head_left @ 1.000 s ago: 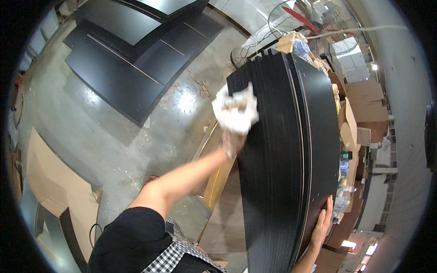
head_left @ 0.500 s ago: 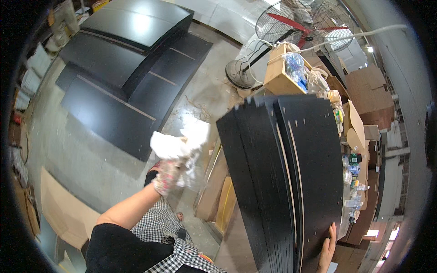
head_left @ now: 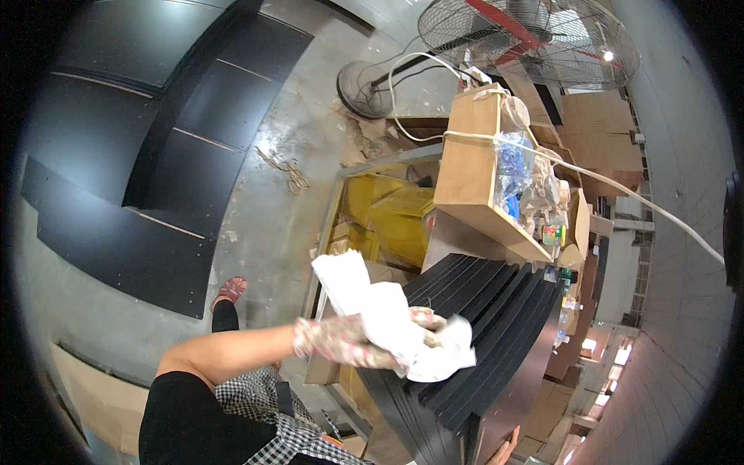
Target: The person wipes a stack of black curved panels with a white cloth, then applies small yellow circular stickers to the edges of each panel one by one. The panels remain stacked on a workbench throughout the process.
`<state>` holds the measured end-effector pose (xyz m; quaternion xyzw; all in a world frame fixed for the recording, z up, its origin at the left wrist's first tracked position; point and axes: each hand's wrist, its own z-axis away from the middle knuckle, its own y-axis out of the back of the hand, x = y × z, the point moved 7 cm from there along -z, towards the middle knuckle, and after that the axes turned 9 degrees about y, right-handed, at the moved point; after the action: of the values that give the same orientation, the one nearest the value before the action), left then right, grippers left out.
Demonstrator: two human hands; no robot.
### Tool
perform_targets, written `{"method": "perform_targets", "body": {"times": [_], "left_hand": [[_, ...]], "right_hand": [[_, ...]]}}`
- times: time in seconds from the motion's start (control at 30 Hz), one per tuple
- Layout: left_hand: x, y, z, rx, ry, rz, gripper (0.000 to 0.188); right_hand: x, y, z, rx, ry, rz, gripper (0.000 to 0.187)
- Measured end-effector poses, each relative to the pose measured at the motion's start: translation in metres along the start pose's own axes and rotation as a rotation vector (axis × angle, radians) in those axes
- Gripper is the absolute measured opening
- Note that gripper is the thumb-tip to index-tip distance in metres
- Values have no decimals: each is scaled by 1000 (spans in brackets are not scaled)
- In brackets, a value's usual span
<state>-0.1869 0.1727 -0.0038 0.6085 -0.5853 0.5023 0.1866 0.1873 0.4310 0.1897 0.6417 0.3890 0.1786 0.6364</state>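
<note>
My left hand point(head_left: 341, 341), in a patterned work glove, is closed on a crumpled white cloth point(head_left: 394, 314). It is held over the top edges of a stack of black boards point(head_left: 508, 353), which stand on edge side by side. From this view I cannot tell whether the cloth touches them. My right hand point(head_left: 506, 447), bare, shows at the lower edge with its fingers lying along the outer face of the rightmost board. Most of that hand is out of the picture.
Beyond the boards stands a wooden box point(head_left: 469, 147) of plastic wrappings, with a white cable across it. A large floor fan point(head_left: 535, 39) is behind. Black panels point(head_left: 116, 155) lie stacked on the floor at left. Yellow pieces point(head_left: 399, 221) fill a low frame.
My left hand has swung right with the cloth, from beside the boards to over their edges. The view has turned, so the boards' top edges now show more. My right hand stays against the outer board.
</note>
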Motion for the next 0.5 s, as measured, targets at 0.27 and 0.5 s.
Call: {"method": "perform_targets", "body": {"times": [0.27,0.5], "left_hand": [[-63,15,-169,124,203,-109,51],[-101,6,-108,234,164,-120,38]], "right_hand": [[20,-3,2,10,-159,-45,63],[22,0,-2,24,-152,21,60]]}}
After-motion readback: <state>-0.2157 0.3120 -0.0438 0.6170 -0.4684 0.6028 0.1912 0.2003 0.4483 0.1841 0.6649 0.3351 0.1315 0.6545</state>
